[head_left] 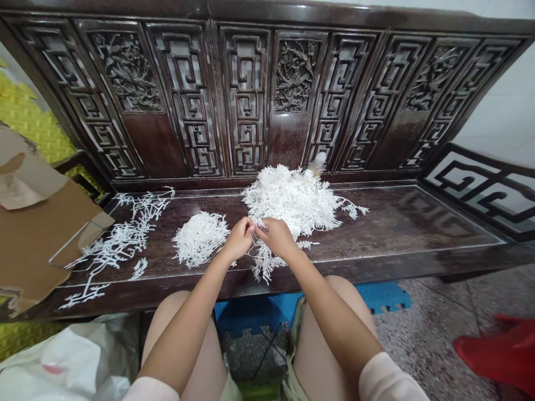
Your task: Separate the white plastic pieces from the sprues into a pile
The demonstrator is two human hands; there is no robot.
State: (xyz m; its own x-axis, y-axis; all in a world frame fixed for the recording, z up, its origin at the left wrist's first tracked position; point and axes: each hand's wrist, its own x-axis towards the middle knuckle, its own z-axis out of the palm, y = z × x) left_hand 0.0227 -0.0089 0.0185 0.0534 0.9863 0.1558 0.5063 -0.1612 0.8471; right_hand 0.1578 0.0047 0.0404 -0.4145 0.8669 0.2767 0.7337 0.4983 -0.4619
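Note:
My left hand (239, 238) and my right hand (276, 236) meet over the seat of a dark carved wooden bench (401, 223). Both are closed in a pinch on one white branched plastic sprig (264, 263), which hangs down below them toward the bench's front edge. Just behind my right hand lies a large heap of the same white sprigs (296, 200). A smaller, denser pile of white pieces (199, 238) sits to the left of my left hand.
Bare white stalks (121, 239) lie scattered at the bench's left end, beside a brown cardboard box (37, 239). A small bottle (317, 164) stands behind the big heap. A white plastic bag (67, 362) is at lower left, a blue foam mat (251, 312) under the bench, a red object (501, 351) at right.

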